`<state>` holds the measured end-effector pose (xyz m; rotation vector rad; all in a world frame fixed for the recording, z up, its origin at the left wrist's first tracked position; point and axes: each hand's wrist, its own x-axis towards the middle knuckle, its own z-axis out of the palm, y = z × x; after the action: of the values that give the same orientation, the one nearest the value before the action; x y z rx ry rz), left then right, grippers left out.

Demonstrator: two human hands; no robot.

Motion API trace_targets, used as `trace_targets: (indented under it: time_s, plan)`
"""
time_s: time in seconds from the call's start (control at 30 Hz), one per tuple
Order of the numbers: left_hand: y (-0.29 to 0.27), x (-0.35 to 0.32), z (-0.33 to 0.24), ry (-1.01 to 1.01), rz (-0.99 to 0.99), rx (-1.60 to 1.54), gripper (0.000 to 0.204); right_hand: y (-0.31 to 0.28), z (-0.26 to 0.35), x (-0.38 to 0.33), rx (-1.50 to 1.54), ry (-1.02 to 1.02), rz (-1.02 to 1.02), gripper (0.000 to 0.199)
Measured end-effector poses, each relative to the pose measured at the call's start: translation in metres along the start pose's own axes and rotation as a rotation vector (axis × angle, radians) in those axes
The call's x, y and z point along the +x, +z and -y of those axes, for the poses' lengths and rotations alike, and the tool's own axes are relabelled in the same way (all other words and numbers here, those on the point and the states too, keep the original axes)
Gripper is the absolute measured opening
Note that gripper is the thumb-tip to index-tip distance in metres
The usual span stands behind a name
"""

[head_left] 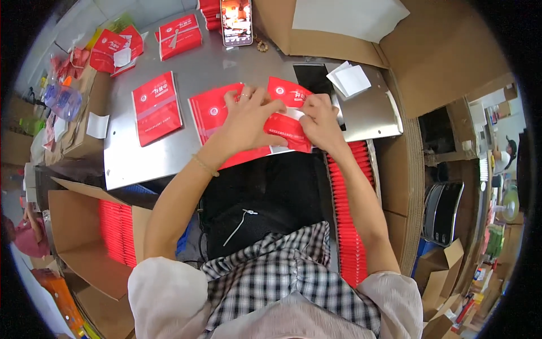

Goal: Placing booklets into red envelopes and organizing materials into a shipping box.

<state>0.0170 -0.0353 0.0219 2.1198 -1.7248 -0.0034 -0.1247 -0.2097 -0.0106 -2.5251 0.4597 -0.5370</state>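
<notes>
Right hand (pixel 323 120) pinching a glossy red rectangular packet (pixel 287 131)
Left hand (pixel 252 117), fingers spread, touches its left side over the silvery metal tabletop (pixel 132 164).

Left hand (pixel 248 117) and right hand (pixel 324 121) on red packet (pixel 287 126), metal table (pixel 220 70), lit phone (pixel 236 22)

The head-worn fisheye looks down on a metal table (pixel 127 161).
</notes>
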Motion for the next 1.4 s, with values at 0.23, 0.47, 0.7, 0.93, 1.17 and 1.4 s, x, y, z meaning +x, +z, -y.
trace_targets:
  time_s: [0.23,0.47,0.7,0.93,1.17,1.4]
  plan:
    - [0.054,0.058,-0.033,-0.006,-0.160,0.081,0.048,-0.023,-0.066,0.038,-0.652,0.158,-0.516,0.019]
    - [-0.004,-0.061,0.002,-0.218,-0.481,0.033,0.041,-0.061,-0.105,0.017,-0.007,0.090,-0.278,0.029]
    - [0.016,-0.039,0.006,-0.122,-0.276,0.194,0.030,-0.043,0.014,0.030,-0.372,-0.341,-0.727,0.049]
    - [0.006,-0.023,0.031,-0.057,-0.175,0.015,0.024,0.036,0.035,-0.017,0.066,-0.564,-0.014,0.045]
    - [0.011,-0.053,-0.011,0.201,-0.213,0.040,0.027,0.026,0.056,-0.007,-0.130,-0.363,0.044,0.045]
    - [-0.005,-0.034,-0.020,0.008,-0.043,-0.011,0.046,-0.032,-0.056,0.027,-0.627,0.065,-0.545,0.020]
